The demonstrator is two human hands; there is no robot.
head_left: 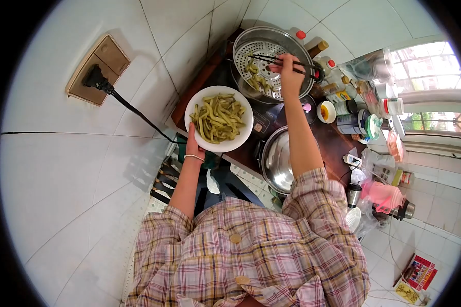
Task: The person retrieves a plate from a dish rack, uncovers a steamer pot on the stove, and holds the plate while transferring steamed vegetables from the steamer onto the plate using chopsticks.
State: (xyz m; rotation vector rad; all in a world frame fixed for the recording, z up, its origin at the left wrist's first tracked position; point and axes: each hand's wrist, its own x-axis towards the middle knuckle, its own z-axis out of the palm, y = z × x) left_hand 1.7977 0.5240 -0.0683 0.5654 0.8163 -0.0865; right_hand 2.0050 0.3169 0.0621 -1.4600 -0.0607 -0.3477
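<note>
My left hand [194, 146] grips the near-left rim of a white plate [246, 123], its thumb up along the edge. Soft green vegetable strips [217, 117] are heaped on the plate. In my right hand [290, 74] is a pair of black chopsticks [265, 58], reaching across a metal steamer pot [234, 48]. Their tips are at the left side of its perforated steamer tray [269, 48]. A smaller bunch of the same green strips [257, 80] lies on that tray, below the chopsticks.
The steamer stands on a black cooktop [264, 125] in the corner. A shiny steel pan [279, 166] sits nearer me. To the right are a small white bowl [326, 111] with something orange and several bottles and jars [351, 105]. A black cord [138, 115] runs from the wall socket [107, 56].
</note>
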